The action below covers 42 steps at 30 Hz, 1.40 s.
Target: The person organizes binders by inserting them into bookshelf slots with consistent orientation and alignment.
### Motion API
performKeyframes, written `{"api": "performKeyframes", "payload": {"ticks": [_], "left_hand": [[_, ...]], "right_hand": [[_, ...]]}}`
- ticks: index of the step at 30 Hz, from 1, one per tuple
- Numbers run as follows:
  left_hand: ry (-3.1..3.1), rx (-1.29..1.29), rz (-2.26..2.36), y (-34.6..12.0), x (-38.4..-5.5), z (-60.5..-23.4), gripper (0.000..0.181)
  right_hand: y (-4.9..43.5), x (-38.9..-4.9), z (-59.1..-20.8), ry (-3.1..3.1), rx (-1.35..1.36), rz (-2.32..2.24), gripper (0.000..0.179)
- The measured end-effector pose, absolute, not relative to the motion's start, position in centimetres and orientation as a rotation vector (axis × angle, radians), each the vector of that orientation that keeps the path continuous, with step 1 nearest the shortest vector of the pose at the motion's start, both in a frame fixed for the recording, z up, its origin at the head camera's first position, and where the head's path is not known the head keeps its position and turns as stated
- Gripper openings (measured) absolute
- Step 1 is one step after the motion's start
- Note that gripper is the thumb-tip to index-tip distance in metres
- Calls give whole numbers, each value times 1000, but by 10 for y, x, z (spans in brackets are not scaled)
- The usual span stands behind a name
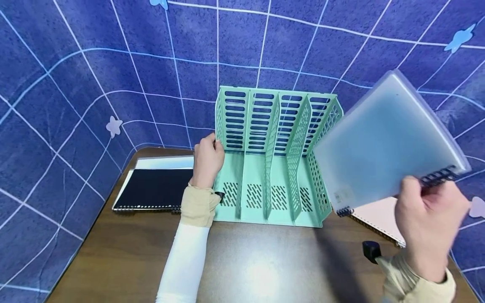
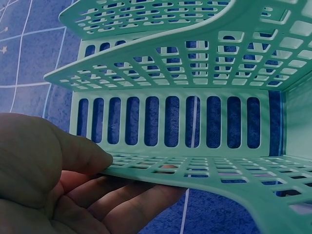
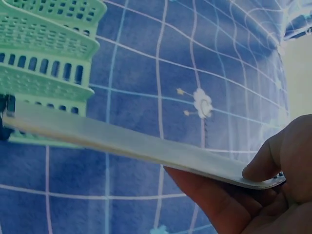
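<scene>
A mint-green file rack (image 1: pixel 254 168) with upright dividers stands on the table, its compartments holding nothing. My left hand (image 1: pixel 208 162) pinches the rack's left side wall; in the left wrist view the thumb (image 2: pixel 90 155) lies on the inner face, with the fingers beneath. To the right, my right hand (image 1: pixel 432 221) holds a spiral notebook (image 1: pixel 386 134) with a frosted clear cover by its bound edge. The notebook is tilted in the air beside the rack's right wall and overlaps it in the head view. From the right wrist, the notebook (image 3: pixel 146 146) appears edge-on between thumb and fingers.
Left of the rack lies a black spiral notebook (image 1: pixel 159 189) on top of a pale one (image 1: pixel 166 162). A pink spiral notebook (image 1: pixel 379 219) lies at the right, partly hidden by the right hand. Blue checked cloth (image 1: pixel 151 84) hangs behind the brown table (image 1: pixel 132 252).
</scene>
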<state>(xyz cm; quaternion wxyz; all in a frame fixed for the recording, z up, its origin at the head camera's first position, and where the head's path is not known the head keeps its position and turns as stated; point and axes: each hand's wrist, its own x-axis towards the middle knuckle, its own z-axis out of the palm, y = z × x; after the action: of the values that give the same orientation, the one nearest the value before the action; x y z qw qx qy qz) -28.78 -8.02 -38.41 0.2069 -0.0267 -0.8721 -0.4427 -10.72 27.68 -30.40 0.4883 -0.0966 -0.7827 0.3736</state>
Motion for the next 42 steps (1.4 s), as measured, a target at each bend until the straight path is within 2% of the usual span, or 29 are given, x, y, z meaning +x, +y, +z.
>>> {"api": "performKeyframes", "payload": {"ticks": [7,17,42], "left_hand": [[-2438,-70,-1241,-82,-285,-386,29],[-2435,-68,-1209,-82,-286,-385,28],[-2434,-79,-1197,-82,-288,-385,27]], "right_hand": [[265,-136,-324,-2008,-217,735,9],[258,-163,-347,-2058,-172,696,17],[241,-188,-377,-2166,-68,705,9]]}}
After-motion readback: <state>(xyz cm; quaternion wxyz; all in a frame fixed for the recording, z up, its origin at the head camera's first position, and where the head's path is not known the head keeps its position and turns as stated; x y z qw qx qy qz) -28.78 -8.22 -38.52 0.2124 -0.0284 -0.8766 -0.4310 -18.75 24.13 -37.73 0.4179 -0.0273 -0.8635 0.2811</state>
